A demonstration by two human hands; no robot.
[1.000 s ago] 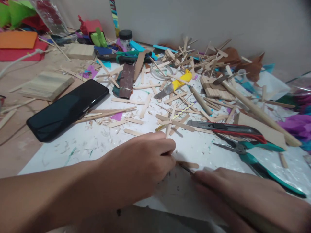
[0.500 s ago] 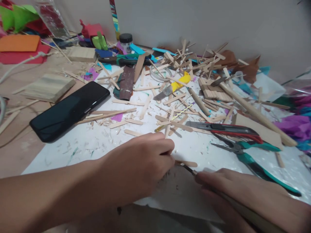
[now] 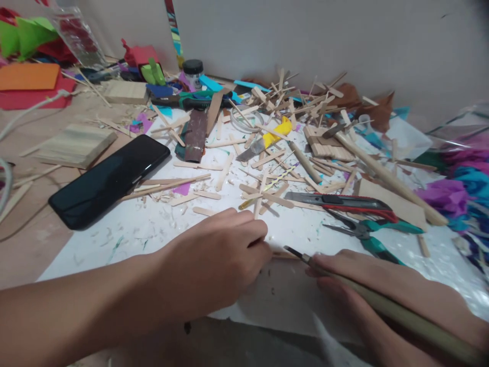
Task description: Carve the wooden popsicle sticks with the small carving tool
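Head view: white sheet strewn with craft sticks; grey wall behind.

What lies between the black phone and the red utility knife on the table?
In the head view, between the phone and the utility knife lie scattered popsicle sticks and wood shavings on white paper.

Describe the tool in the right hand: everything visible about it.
The tool is a long, slim knife or chisel with a pale yellowish handle, wood by the look, ending in a short dark metal blade. It lies low and slanted, the handle running off the lower right. The right hand grips it with a finger laid along the top. The blade tip points left at a small wooden stick that the left hand pins to the white sheet; contact is unclear.
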